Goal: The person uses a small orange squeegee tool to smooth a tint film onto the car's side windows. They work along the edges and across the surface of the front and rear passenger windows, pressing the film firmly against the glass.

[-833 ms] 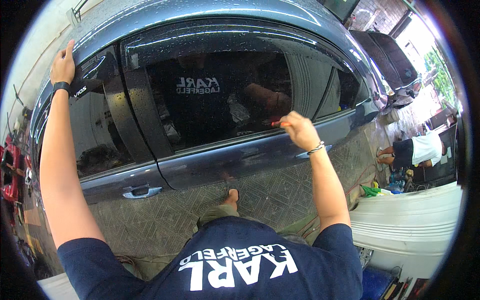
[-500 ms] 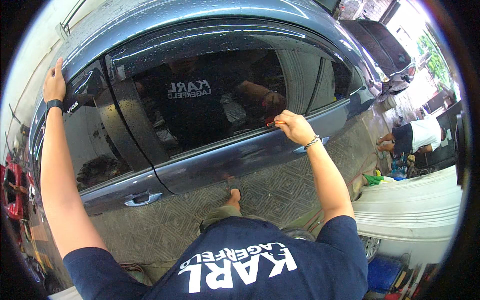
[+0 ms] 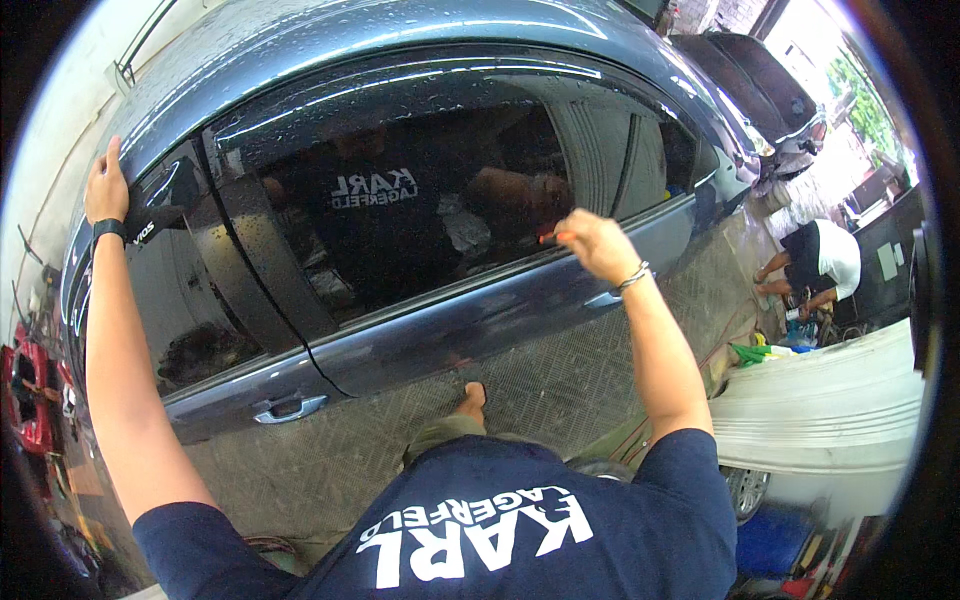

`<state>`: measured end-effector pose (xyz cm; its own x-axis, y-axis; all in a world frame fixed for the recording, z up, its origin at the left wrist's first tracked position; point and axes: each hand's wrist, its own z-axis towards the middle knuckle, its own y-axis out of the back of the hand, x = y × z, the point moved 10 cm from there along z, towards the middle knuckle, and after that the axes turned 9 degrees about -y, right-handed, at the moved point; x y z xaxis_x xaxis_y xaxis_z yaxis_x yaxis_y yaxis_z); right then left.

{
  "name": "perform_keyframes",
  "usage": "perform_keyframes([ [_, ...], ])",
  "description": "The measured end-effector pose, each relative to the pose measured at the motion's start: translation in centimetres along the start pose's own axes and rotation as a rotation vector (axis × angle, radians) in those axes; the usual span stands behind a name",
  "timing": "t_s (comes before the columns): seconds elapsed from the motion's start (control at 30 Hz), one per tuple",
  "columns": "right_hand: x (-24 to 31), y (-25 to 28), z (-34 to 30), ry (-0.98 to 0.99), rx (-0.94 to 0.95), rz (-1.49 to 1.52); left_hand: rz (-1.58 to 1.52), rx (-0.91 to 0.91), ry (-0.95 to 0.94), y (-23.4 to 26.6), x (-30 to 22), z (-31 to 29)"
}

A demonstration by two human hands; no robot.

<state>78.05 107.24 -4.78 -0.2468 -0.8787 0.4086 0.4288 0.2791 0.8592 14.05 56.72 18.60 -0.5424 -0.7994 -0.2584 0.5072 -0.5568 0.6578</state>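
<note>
Holding a slim orange-red tool [image 3: 547, 239] in a narrow pinch of the right hand [image 3: 595, 247], just above the lower edge of a dark rear side window [image 3: 390, 265]; hard to tell whether touching the glass. Wearing a twisted bracelet [image 3: 633, 277] at that wrist. Reaching well apart with the left hand [image 3: 105, 190], laid against the edge of the roof [image 3: 330, 35] near the front door [image 3: 220, 395]; impossible to tell whether gripping or merely resting there. Banded in black [image 3: 108, 231] at that wrist. Facing a blue-grey car [image 3: 440, 330], beaded with water, with a chrome handle [image 3: 290, 409] on the front door. Dressed in a dark blue shirt [image 3: 640, 540] with white lettering. Seen at right, bent over near pale ribbed panels [image 3: 810, 410]: a person in a white top [image 3: 840, 262].
</note>
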Motion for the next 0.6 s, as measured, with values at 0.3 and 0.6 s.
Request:
perform_keyframes([
  [0.3,-2.1,-1.3,-1.3,-0.021,0.085,-0.002,0.016,0.011,-0.041,-1.0,0.6,0.6],
  [0.6,-2.7,2.8,0.4,0.030,-0.031,0.001,-0.015,0.023,-0.043,-0.5,1.3,1.0],
])
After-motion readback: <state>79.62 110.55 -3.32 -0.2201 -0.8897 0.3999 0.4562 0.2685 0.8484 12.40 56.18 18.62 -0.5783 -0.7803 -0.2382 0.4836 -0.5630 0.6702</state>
